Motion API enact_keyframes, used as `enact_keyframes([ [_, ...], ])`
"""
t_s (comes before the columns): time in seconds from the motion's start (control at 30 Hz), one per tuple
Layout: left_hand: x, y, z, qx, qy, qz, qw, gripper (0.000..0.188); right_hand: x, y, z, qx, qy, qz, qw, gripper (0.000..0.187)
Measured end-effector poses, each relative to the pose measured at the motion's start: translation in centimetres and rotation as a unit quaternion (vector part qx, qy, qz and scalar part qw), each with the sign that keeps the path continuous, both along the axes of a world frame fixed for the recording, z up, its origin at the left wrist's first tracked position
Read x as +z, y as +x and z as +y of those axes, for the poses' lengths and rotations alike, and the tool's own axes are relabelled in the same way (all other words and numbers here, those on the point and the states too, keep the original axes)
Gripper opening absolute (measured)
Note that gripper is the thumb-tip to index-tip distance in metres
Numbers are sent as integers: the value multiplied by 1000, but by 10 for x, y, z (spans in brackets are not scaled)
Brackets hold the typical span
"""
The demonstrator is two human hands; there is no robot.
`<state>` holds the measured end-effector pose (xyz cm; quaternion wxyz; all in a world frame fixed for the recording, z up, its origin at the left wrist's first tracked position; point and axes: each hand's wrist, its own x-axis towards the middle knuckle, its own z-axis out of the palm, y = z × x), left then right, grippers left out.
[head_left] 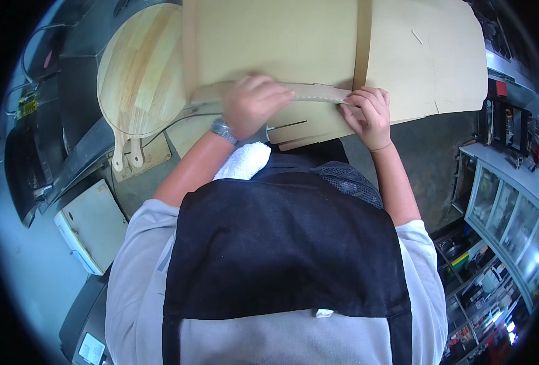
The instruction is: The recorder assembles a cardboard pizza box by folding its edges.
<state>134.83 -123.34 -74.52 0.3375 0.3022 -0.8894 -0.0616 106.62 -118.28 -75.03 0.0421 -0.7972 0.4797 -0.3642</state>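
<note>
A large brown cardboard sheet with folded-up creases [275,42] lies in front of me. Along its near side runs a narrow cardboard flap [318,93] with a row of pale marks on it. My right hand [368,115] is closed on the right end of this flap, thumb below and fingers above. Farther left, my left hand [254,106], with a metal watch [224,130] on its wrist, is at the flap and blurred by motion. Its fingers look bent and pressed together; whatever they hold is hidden.
Two round wooden paddle boards [139,73] lie stacked left of the cardboard. A white towel [245,160] hangs by my waist. More cardboard [427,61] extends right. A glass-fronted cabinet [510,201] stands at the right, a white box-shaped thing [93,225] at the lower left.
</note>
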Motion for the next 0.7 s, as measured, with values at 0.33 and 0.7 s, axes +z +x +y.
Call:
enact_keyframes([
  [0.33, -2, 0, 0, 0, -5, 1, 1000, 18, 3, 5, -3, 1, -26, 9, 1000, 27],
  [0.7, -1, 3, 5, -4, -9, -23, 1000, 23, 15, 27, -8, 50, 16, 131, 990, 30],
])
